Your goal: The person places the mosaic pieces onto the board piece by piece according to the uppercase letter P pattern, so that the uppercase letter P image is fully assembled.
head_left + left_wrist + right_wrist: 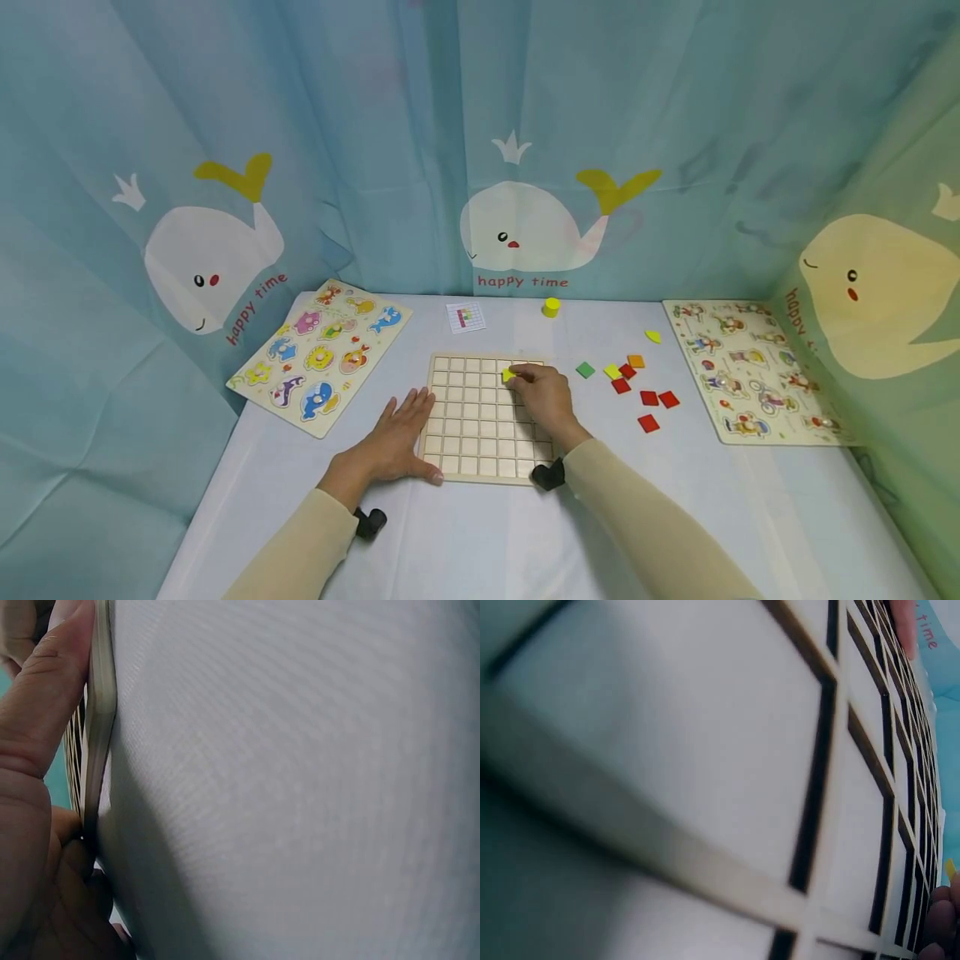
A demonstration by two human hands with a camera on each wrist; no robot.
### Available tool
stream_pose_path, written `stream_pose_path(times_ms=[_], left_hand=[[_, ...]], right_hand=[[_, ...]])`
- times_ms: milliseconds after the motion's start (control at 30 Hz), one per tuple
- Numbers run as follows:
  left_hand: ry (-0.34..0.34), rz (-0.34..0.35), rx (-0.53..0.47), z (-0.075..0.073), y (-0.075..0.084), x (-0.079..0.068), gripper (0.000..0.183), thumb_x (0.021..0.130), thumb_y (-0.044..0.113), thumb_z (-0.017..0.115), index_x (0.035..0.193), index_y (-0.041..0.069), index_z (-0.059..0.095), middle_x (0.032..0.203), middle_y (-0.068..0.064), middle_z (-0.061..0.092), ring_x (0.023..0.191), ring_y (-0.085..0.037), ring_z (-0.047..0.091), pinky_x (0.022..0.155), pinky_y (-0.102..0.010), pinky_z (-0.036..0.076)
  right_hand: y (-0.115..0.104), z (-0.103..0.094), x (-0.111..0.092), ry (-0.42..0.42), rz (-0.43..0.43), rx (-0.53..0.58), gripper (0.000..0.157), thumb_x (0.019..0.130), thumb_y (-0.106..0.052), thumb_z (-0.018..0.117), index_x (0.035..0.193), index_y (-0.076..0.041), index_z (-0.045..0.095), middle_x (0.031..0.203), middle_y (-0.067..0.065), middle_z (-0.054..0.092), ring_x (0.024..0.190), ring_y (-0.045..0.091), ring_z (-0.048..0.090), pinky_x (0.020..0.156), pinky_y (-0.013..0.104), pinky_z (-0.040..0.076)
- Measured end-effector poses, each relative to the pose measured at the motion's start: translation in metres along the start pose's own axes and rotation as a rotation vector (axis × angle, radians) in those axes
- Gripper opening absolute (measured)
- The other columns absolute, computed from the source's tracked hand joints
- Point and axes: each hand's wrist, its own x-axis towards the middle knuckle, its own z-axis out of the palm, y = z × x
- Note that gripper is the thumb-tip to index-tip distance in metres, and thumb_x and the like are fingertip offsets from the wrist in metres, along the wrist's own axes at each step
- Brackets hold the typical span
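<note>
Sleeves fwd | L hand splayed, touching board edge | R hand pinching yel. tile | board sides fore-aft

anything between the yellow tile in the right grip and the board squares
Nothing visible: the right grip pinches the yellow tile right at the board, near its far edge, and the loose tiles lie off to the right.

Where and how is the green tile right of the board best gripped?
Probably by two opposite edges, pinched between thumb and fingertip, coming from above on the near side. The green tile lies flat and looks thin, so its edges offer the main hold, and they seem free, with a gap all round. The right hand is nearest, but holds a yellow tile.
</note>
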Motion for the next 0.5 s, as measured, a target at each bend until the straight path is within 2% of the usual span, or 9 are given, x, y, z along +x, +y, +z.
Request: stream_pose_path(times_ms=[267, 500], left_hand=[[0.005, 0.009, -0.010, -0.0004, 0.0011, -0.0005, 0.137, 0.070, 0.057, 0.094, 0.167, -0.003, 0.017, 0.177, -0.019, 0.011, 0.165, -0.036, 0.005, 0.135, -0.057, 0.001], [-0.008, -0.016, 0.017, -0.0003, 0.0018, -0.0001, 0.137, 0.070, 0.057, 0.093, 0.168, 0.001, 0.016, 0.177, -0.015, 0.010, 0.166, -0.032, 0.003, 0.135, -0.053, 0.000]], right_hand=[[-0.0008, 0.0037, -0.0006, 0.001, -0.034, -0.059, 0.025, 0.097, -0.018, 0.076, 0.121, -0.010, 0.080, 0.111, 0.009, 0.081, 0.107, 0.029, 0.075, 0.091, 0.048, 0.062], [-0.0010, 0.0060, -0.0015, 0.022, -0.068, -0.111, 0.019, 0.096, -0.015, 0.076, 0.113, -0.008, 0.082, 0.106, 0.008, 0.079, 0.102, 0.028, 0.074, 0.086, 0.046, 0.061]])
